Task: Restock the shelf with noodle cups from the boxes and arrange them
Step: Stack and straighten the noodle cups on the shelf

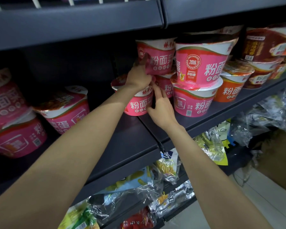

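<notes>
Both hands up at the dark shelf (135, 138): left hand (139, 78) grips the lower edge of the upper pink noodle cup (157, 57), which is stacked over the lower pink cup (139, 104); right hand (162, 106) has relaxed fingers touching that lower cup's right side. More pink cups (200, 63) just right, orange cup (229, 90) beyond; tilted pink cups (64, 109) well left. Snack bags (134, 187) on the shelves below
</notes>
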The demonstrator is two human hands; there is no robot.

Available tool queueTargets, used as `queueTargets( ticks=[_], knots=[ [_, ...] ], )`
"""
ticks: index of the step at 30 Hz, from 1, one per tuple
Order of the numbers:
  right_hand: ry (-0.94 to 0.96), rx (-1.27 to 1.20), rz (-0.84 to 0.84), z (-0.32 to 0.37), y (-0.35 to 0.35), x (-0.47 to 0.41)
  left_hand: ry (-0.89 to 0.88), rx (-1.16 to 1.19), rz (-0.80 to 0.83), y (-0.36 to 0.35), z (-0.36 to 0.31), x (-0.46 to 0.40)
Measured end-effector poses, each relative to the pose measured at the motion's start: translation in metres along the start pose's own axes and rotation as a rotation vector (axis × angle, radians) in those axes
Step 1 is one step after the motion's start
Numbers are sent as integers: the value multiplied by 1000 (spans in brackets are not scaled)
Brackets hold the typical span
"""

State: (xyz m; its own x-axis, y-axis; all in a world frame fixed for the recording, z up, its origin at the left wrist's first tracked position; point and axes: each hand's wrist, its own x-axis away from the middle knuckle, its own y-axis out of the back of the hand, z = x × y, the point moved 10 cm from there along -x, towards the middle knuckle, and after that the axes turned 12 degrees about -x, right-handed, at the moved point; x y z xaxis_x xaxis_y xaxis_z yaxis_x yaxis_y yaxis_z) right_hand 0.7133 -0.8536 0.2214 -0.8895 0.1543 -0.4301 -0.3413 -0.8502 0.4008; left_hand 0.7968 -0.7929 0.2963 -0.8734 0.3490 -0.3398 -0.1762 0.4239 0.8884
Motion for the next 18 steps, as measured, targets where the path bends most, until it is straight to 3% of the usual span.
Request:
queueTargets(
  ticks=[6, 12, 18],
  knots=[
    [19, 16, 24, -2, 2, -2, 11, 146, 113, -15, -4, -15],
    [38, 42, 26, 1, 4, -4, -54, 99, 139, -21, -17, -14],
    [32, 24, 27, 6, 1, 1, -57, -68, -31, 11, 7, 19]
  ],
)
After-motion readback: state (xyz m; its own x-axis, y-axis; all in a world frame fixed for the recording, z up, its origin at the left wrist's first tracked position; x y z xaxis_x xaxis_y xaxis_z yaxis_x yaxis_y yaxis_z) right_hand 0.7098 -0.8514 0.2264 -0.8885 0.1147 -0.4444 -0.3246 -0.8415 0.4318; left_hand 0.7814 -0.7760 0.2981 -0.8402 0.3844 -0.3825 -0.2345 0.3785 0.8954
